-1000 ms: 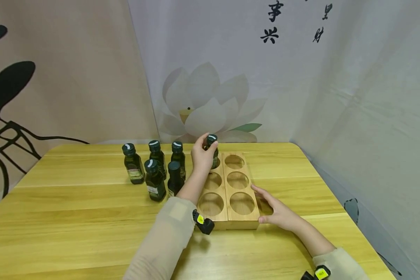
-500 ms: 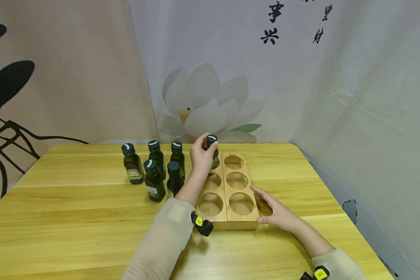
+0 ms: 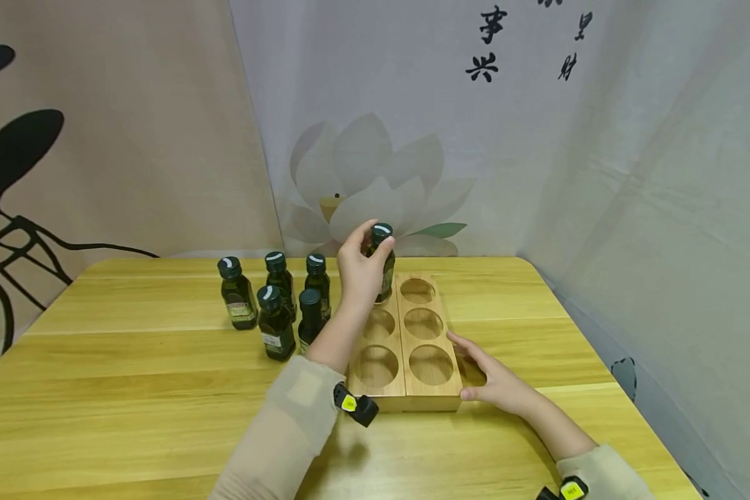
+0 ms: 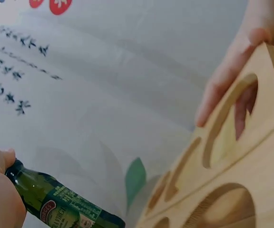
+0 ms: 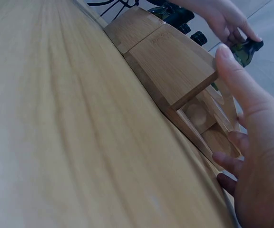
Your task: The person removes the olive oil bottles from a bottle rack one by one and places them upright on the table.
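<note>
left hand – grips bottle above rack | right hand – fingers spread on rack's right edge

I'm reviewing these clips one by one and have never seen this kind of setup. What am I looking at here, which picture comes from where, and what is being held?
No machine here: a person works with two bare hands, wearing one camera on the head and one on each wrist. The wide picture is the head view, looking down at a yellow wooden table. On it stand five dark green glass bottles with dark caps and a light wooden rack with six round holes, all six unfilled. The left hand grips a sixth dark green bottle just above the rack's far-left hole. The right hand rests with straight fingers against the rack's right side. The left wrist view shows that held bottle from close by; the right wrist view shows the rack's side and the right hand's fingers.
</note>
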### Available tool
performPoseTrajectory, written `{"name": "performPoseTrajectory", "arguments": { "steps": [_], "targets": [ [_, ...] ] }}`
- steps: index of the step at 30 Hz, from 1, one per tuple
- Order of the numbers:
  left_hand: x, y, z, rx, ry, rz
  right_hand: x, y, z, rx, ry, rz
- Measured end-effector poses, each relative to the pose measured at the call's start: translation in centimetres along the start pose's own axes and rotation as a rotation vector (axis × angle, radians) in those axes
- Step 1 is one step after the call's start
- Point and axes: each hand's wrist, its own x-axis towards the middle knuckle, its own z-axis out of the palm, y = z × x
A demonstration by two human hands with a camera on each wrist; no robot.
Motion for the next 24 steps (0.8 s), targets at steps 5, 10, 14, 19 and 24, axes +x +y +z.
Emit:
{"name": "performPoseTrajectory", "arguments": {
  "steps": [5, 10, 14, 19, 24],
  "targets": [
    [-0.1, 1.4, -0.6, 0.007, 0.023, 0.048, 0.0, 0.0, 0.0, 0.000, -0.002, 0.002],
    [-0.2, 2.7, -1.3, 0.019, 0.042, 0.073, 0.0, -0.1, 0.0, 0.005, -0.006, 0.003],
    [-0.1, 4.1, -2.0, 0.007, 0.035, 0.088, 0.0, -0.1, 0.0, 0.002, -0.005, 0.003],
    [0.1, 5.9, -3.0, -0.003, 0.024, 0.142, 0.0, -0.2, 0.0, -0.002, -0.005, 0.007],
    [0.1, 7.7, -4.3, -0.018, 0.017, 0.170, 0.0, -0.2, 0.0, 0.003, -0.008, 0.009]
  ]
}}
